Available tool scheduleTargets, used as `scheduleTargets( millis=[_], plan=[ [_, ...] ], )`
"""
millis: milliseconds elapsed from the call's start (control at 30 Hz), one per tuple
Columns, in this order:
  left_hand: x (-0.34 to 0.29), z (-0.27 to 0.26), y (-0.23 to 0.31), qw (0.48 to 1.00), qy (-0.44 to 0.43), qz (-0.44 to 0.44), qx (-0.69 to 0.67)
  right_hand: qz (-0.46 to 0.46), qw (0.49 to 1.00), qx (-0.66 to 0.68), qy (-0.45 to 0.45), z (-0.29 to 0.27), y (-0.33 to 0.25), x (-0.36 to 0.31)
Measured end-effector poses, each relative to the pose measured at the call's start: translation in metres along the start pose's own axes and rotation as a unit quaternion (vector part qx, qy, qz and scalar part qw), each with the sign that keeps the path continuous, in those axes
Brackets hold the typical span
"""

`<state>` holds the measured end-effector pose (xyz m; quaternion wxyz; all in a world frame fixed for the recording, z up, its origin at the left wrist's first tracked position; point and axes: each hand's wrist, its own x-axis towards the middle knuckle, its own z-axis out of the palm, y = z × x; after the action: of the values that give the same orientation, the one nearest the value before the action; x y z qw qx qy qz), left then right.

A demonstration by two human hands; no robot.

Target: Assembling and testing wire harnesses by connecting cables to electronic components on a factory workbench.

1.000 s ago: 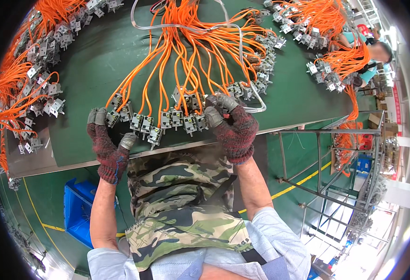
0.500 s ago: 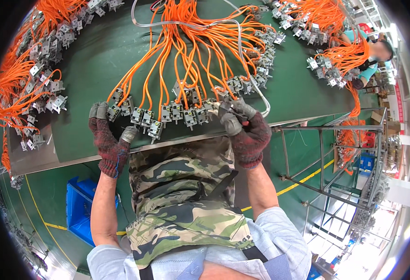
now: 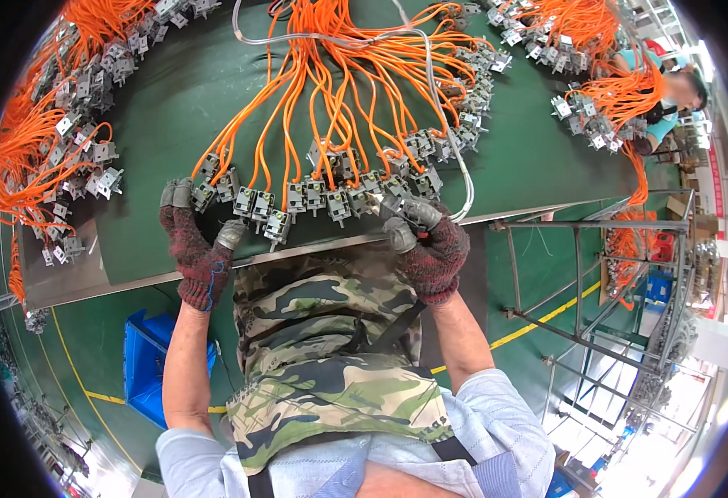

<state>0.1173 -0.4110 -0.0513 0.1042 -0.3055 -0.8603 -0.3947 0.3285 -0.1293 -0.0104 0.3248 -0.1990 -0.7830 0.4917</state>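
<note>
A row of small grey metal clamp-like blocks (image 3: 315, 197) lies along the near edge of the green work table, each on an orange cable (image 3: 297, 91). My left hand (image 3: 196, 245), in a dark red knitted glove with grey fingertips, rests at the row's left end. Its thumb and fingers are spread beside the leftmost block (image 3: 203, 197), with nothing gripped. My right hand (image 3: 432, 249), gloved alike, is closed around a grey tool (image 3: 397, 205) whose pale tip points left at the blocks. Most of the tool is hidden by the fingers. A clear hose (image 3: 467, 184) curves down to this hand.
More orange cable bundles with blocks lie at the left (image 3: 28, 174) and far right (image 3: 596, 116). A person (image 3: 671, 100) stands beyond the right bundle. Below the table are a blue crate (image 3: 144, 365) and a metal rack (image 3: 584, 282).
My right hand has shifted slightly left and nearer me with the tool, uncovering blocks behind it. The hose end moved with it. My left hand stays nearly in place.
</note>
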Motion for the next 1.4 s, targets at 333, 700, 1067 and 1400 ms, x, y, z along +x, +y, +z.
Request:
scheduleTargets(
  millis=[333,700,1067,1400],
  plan=[
    [0.001,0.002,0.005,1.000,0.023,-0.007,-0.018,0.044,0.999,-0.023,-0.009,0.018,-0.021,0.001],
    [0.000,0.000,0.004,1.000,0.011,-0.009,-0.025,0.018,0.994,-0.089,-0.056,0.022,-0.026,0.005],
    [-0.001,-0.001,0.003,0.999,0.003,-0.023,-0.033,-0.169,0.956,-0.235,0.051,0.048,-0.019,0.022],
    [0.000,-0.003,0.003,1.000,0.006,-0.015,-0.013,-0.183,0.951,-0.249,0.018,0.059,-0.025,0.027]
  ],
)
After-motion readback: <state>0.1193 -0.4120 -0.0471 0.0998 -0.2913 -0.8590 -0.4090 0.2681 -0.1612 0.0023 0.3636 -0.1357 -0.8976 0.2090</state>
